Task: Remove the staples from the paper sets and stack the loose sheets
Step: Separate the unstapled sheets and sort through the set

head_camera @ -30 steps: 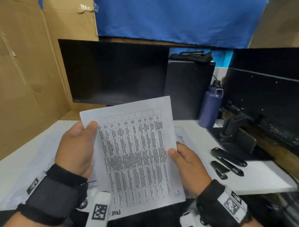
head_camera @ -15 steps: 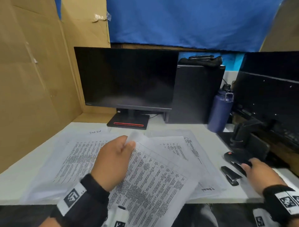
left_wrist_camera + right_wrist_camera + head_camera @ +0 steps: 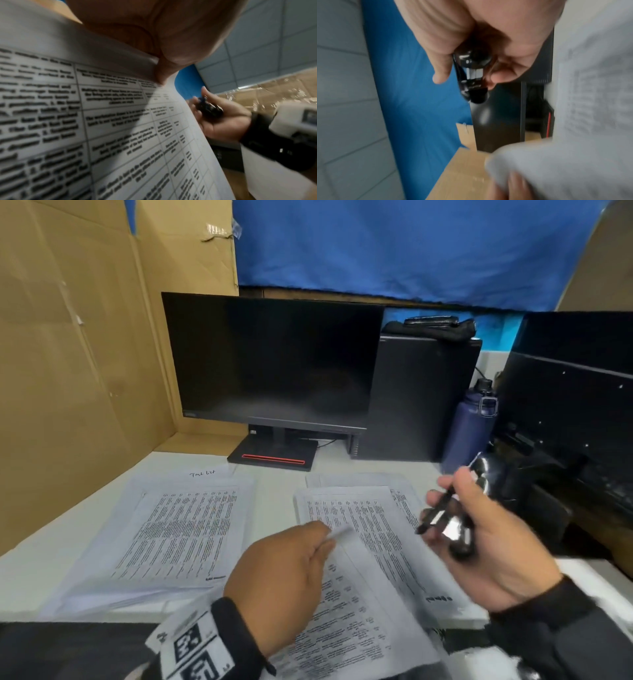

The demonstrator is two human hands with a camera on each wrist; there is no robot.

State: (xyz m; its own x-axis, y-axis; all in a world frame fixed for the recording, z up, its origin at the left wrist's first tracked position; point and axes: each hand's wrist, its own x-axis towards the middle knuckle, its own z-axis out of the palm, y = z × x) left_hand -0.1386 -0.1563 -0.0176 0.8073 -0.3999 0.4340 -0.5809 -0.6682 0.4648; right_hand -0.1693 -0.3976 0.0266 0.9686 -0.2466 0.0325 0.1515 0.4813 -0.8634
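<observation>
**Staple remover lifted to the paper set**

Since half a second ago the right hand (image 3: pixel 486 546) has left the table edge and risen over the papers, now clasping a black staple remover (image 3: pixel 445 515); the left hand (image 3: pixel 284 583) keeps its pinch on the top corner of the paper set (image 3: pixel 349 611), which lies at the near edge of the white table (image 3: pixel 44 559) and overhangs it. From left to right on the table: a loose stack of printed sheets (image 3: pixel 181 529), the held set, and further sheets (image 3: pixel 404 491) beneath the right hand. The left wrist view alone shows the printed table grid on the set (image 3: pixel 120 128) and the thumb (image 3: pixel 171 54) pressed on its margin; the right wrist view alone shows the tool's glossy black body (image 3: pixel 472 75) between curled fingers (image 3: pixel 440 67), blurred. Behind stand a dark monitor (image 3: pixel 274 361), a black computer case (image 3: pixel 421 398) and a navy bottle (image 3: pixel 472 426), with cardboard walls (image 3: pixel 68 354) and a blue cloth (image 3: pixel 394 248). Handwriting above the left stack is too small to read.
</observation>
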